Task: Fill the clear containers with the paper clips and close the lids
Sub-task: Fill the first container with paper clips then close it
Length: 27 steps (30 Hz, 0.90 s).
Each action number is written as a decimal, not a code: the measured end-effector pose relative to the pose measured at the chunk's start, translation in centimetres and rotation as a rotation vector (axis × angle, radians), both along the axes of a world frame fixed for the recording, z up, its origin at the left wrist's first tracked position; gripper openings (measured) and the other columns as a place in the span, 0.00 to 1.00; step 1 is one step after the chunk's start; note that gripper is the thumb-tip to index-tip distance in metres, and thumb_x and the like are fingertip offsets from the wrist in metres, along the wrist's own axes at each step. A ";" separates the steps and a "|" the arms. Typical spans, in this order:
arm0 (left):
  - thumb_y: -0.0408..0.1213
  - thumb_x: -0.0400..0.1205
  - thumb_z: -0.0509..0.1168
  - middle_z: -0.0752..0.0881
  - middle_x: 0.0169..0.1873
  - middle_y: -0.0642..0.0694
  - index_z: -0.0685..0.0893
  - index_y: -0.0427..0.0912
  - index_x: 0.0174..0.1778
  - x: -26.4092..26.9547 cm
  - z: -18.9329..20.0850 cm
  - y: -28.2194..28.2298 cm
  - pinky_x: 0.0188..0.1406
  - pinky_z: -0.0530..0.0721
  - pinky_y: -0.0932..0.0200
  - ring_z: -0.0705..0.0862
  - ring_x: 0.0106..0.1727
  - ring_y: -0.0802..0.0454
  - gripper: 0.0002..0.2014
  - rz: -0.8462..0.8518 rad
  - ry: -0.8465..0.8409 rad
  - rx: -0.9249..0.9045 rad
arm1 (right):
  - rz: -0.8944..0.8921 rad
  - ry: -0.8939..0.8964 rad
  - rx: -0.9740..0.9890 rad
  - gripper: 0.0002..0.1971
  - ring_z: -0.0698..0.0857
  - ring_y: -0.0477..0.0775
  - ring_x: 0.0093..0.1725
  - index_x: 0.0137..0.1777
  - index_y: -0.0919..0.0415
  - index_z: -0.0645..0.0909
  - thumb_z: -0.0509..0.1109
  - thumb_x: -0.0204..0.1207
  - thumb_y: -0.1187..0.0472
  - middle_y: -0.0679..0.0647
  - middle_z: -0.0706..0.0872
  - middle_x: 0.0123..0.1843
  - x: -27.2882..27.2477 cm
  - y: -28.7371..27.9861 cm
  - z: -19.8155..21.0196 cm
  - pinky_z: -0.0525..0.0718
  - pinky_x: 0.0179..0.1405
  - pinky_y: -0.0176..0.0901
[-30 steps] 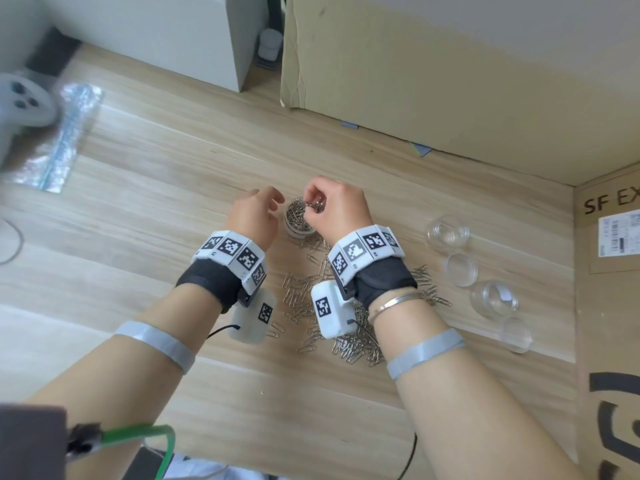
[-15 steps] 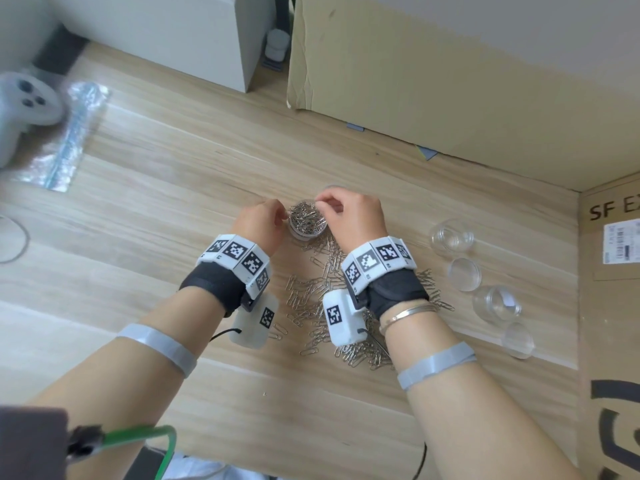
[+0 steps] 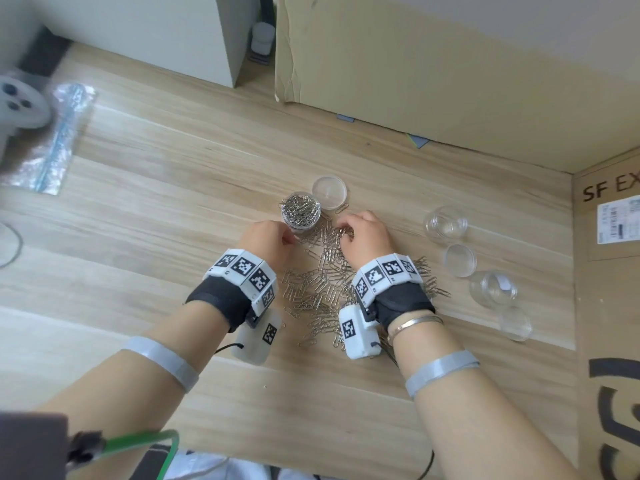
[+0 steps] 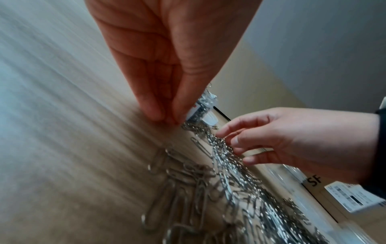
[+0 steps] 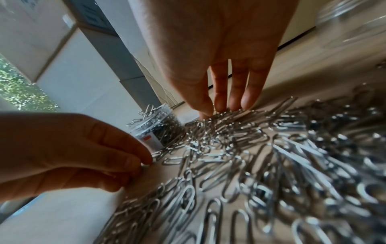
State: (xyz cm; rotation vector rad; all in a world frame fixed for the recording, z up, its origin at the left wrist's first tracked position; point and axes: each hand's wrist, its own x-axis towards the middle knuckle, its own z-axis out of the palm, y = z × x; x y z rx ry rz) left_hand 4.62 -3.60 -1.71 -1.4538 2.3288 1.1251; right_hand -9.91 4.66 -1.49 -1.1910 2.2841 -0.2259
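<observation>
A clear container (image 3: pixel 300 213), heaped with silver paper clips, stands open on the wooden table, its lid (image 3: pixel 329 192) lying just behind it. Loose paper clips (image 3: pixel 318 292) spread from its base toward me. My left hand (image 3: pixel 288 239) is down at the near side of the container (image 5: pixel 156 127), fingertips pinched together on the table over a small silver clip (image 5: pixel 146 164). My right hand (image 3: pixel 341 233) is on the pile to the container's right, with its thumb and fingertips (image 5: pixel 236 106) closing on a bunch of clips (image 5: pixel 229 115).
Two empty clear containers (image 3: pixel 445 223) (image 3: pixel 493 287) and two loose lids (image 3: pixel 460 259) (image 3: pixel 515 323) lie at the right. Cardboard boxes (image 3: pixel 450 81) wall the back and right. A white box (image 3: pixel 138 26), a plastic bag (image 3: pixel 52 140) and a controller (image 3: pixel 17 102) are at the far left.
Both hands came down from the container's mouth to the table and pile. The full container and its lid are uncovered now.
</observation>
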 end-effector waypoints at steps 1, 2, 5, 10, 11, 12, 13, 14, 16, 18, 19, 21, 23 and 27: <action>0.29 0.79 0.59 0.88 0.51 0.45 0.87 0.43 0.50 -0.2 0.0 0.3 0.51 0.79 0.59 0.84 0.52 0.46 0.12 -0.020 0.003 0.002 | 0.008 -0.004 0.008 0.13 0.82 0.55 0.52 0.55 0.49 0.82 0.62 0.76 0.65 0.51 0.79 0.62 0.2 0.1 0.1 0.84 0.51 0.50; 0.29 0.79 0.59 0.88 0.51 0.45 0.86 0.42 0.50 -0.3 0.0 0.6 0.51 0.79 0.59 0.84 0.52 0.46 0.12 -0.041 0.009 0.002 | 0.018 -0.004 0.016 0.13 0.82 0.54 0.51 0.54 0.50 0.83 0.62 0.76 0.65 0.51 0.80 0.62 0.3 0.2 0.1 0.84 0.50 0.48; 0.30 0.79 0.58 0.88 0.51 0.44 0.86 0.42 0.51 -0.8 -0.1 1.4 0.53 0.79 0.57 0.84 0.52 0.46 0.12 -0.121 0.021 -0.007 | 0.031 -0.020 0.030 0.11 0.82 0.53 0.49 0.51 0.53 0.84 0.62 0.76 0.65 0.51 0.81 0.57 0.5 0.7 0.4 0.83 0.49 0.46; 0.32 0.76 0.66 0.84 0.54 0.45 0.82 0.42 0.55 -1.4 0.5 2.6 0.54 0.78 0.58 0.82 0.52 0.48 0.12 -0.233 0.053 0.002 | 0.039 -0.025 0.074 0.11 0.84 0.54 0.49 0.53 0.53 0.84 0.62 0.77 0.62 0.52 0.84 0.57 0.0 1.9 0.8 0.85 0.52 0.51; 0.31 0.74 0.68 0.82 0.56 0.45 0.80 0.42 0.56 -1.5 0.7 2.8 0.53 0.78 0.57 0.81 0.52 0.48 0.15 -0.227 0.056 0.013 | 0.033 -0.025 0.064 0.10 0.84 0.54 0.52 0.56 0.52 0.82 0.64 0.77 0.59 0.52 0.83 0.58 -0.3 2.3 0.9 0.84 0.54 0.51; 0.30 0.71 0.70 0.79 0.58 0.45 0.78 0.42 0.58 -1.6 0.9 2.9 0.52 0.79 0.56 0.80 0.52 0.48 0.19 -0.227 0.055 0.031 | 0.036 -0.018 0.054 0.12 0.82 0.54 0.57 0.59 0.49 0.80 0.68 0.75 0.55 0.50 0.82 0.61 -0.4 2.6 1.0 0.83 0.57 0.51; 0.31 0.69 0.73 0.77 0.59 0.45 0.75 0.43 0.60 -1.7 1.0 3.1 0.53 0.81 0.55 0.80 0.52 0.47 0.24 -0.248 0.051 0.047 | 0.052 -0.004 0.064 0.19 0.78 0.54 0.62 0.62 0.46 0.77 0.71 0.71 0.49 0.49 0.79 0.64 -0.7 3.0 1.0 0.80 0.61 0.50; 0.33 0.66 0.76 0.74 0.61 0.44 0.71 0.44 0.63 -1.8 1.1 3.3 0.54 0.82 0.52 0.81 0.53 0.46 0.30 -0.289 0.037 0.056 | 0.078 0.013 0.096 0.27 0.74 0.55 0.67 0.66 0.43 0.73 0.75 0.67 0.44 0.48 0.76 0.67 -0.8 3.3 1.1 0.76 0.64 0.50; 0.38 0.63 0.79 0.71 0.63 0.43 0.66 0.45 0.68 -2.0 1.3 3.7 0.56 0.82 0.51 0.82 0.55 0.43 0.39 -0.388 -0.012 0.044 | 0.125 0.045 0.181 0.43 0.66 0.56 0.72 0.72 0.37 0.64 0.78 0.56 0.37 0.47 0.68 0.73 -0.9 3.9 1.3 0.69 0.68 0.55; 0.38 0.63 0.79 0.70 0.63 0.42 0.63 0.46 0.70 -2.0 1.2 3.9 0.56 0.81 0.51 0.81 0.57 0.42 0.43 -0.462 -0.054 0.001 | 0.150 0.052 0.246 0.52 0.60 0.58 0.75 0.75 0.33 0.57 0.81 0.50 0.36 0.47 0.60 0.78 -0.8 4.4 1.2 0.65 0.72 0.61; 0.37 0.63 0.79 0.70 0.63 0.42 0.62 0.47 0.72 -2.1 1.2 4.0 0.55 0.81 0.51 0.81 0.57 0.42 0.44 -0.479 -0.064 -0.018 | 0.155 0.051 0.268 0.53 0.59 0.59 0.76 0.75 0.33 0.56 0.81 0.49 0.37 0.47 0.57 0.79 -0.8 4.6 1.0 0.63 0.72 0.63; 0.35 0.66 0.77 0.70 0.63 0.41 0.59 0.48 0.74 -2.1 0.9 4.2 0.54 0.81 0.52 0.81 0.57 0.42 0.44 -0.468 -0.057 -0.044 | 0.162 0.059 0.262 0.51 0.60 0.59 0.75 0.74 0.32 0.58 0.83 0.51 0.41 0.48 0.59 0.78 -0.6 4.9 0.9 0.66 0.72 0.62; 0.32 0.70 0.73 0.70 0.64 0.41 0.58 0.47 0.75 -2.3 0.7 4.4 0.54 0.80 0.52 0.81 0.56 0.42 0.41 -0.423 -0.036 -0.056 | 0.155 0.052 0.201 0.45 0.67 0.56 0.71 0.72 0.34 0.63 0.82 0.56 0.47 0.48 0.66 0.72 -0.6 4.9 0.7 0.71 0.68 0.55; 0.36 0.75 0.69 0.72 0.60 0.42 0.65 0.42 0.71 -2.8 0.3 4.4 0.51 0.78 0.52 0.81 0.56 0.42 0.30 -0.400 -0.017 -0.076 | 0.138 -0.007 0.110 0.29 0.78 0.51 0.62 0.68 0.43 0.72 0.77 0.67 0.57 0.46 0.75 0.64 -0.5 4.5 0.4 0.81 0.61 0.50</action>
